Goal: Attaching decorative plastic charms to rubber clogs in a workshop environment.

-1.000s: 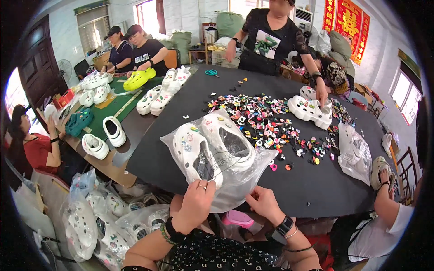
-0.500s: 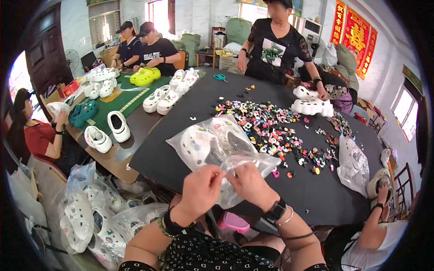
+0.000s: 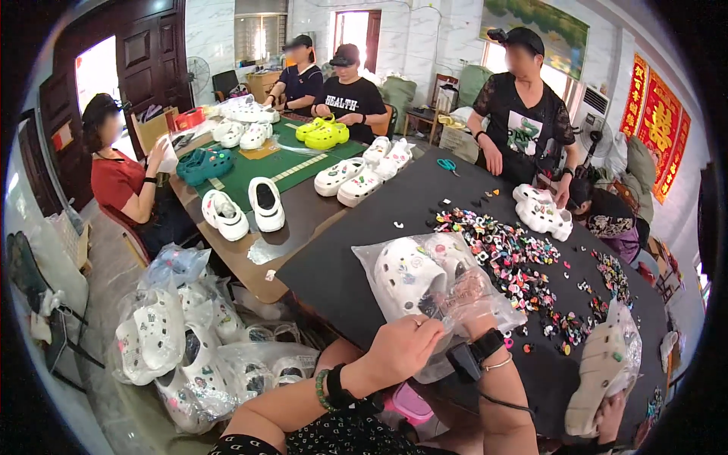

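A clear plastic bag (image 3: 367, 259) lies on the black table with a pair of white clogs (image 3: 409, 274) inside, decorated with small charms. My left hand (image 3: 403, 347) is closed, its fingertips pinching the near edge of the bag's mouth. Through the film I see my right hand (image 3: 464, 294), which has reached into the bag beside the clogs. Creases and glare on the plastic blur its fingers, so their grip is unclear. Just right of the bag spreads a heap of colourful shoe charms (image 3: 523, 262).
Bagged white clogs (image 3: 152, 337) are piled low on the left. Unbagged white clogs (image 3: 265, 205) and yellow-green clogs (image 3: 322, 134) stand on the side table. Across from me a person holds white clogs (image 3: 543, 212); another hand grips a bagged clog (image 3: 603, 371) at right. Teal scissors (image 3: 448, 165) lie far back.
My right hand has gone from pinching the bag's mouth to inside the bag. My left hand still pinches the edge. The view has turned left, and the bagged clog at right has been lifted.
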The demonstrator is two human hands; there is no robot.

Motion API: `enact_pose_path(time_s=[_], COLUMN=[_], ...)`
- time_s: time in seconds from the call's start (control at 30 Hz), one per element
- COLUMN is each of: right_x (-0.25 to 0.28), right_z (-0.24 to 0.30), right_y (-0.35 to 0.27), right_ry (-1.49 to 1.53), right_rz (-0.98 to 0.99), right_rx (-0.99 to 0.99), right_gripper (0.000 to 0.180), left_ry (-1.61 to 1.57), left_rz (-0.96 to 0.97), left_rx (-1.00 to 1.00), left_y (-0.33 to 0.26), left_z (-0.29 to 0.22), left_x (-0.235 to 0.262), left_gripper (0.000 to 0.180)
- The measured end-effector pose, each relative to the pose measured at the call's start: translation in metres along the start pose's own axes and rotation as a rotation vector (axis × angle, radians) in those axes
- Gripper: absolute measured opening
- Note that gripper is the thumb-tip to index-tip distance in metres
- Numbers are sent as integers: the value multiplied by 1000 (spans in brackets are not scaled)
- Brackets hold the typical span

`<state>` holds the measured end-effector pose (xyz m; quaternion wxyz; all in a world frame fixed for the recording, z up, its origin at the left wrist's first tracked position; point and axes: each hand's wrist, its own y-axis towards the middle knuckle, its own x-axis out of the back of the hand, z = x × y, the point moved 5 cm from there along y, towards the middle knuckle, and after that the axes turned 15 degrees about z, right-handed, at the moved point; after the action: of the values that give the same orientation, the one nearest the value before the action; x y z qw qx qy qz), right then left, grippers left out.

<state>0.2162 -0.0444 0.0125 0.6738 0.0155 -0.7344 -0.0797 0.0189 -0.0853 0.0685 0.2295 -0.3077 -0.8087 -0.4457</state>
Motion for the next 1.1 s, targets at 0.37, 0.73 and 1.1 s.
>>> enact_pose_path(time_s=[0.37, 0.73, 1.1], right_x=[23, 140, 135], right_z=[-3, 46, 23], right_y=[-48, -123, -166], right_ry=[156, 140, 81], right_rz=[-127, -5, 204], right_rx=[171, 452, 470], right_gripper=[35, 29, 19], left_ry=[160, -931, -553], left_rz=[-308, 151, -596], left_rx=[105, 750, 610], left_y=[-9, -14, -56], left_z=[52, 116, 163], left_x=[69, 51, 135], left_gripper=[32, 46, 21])
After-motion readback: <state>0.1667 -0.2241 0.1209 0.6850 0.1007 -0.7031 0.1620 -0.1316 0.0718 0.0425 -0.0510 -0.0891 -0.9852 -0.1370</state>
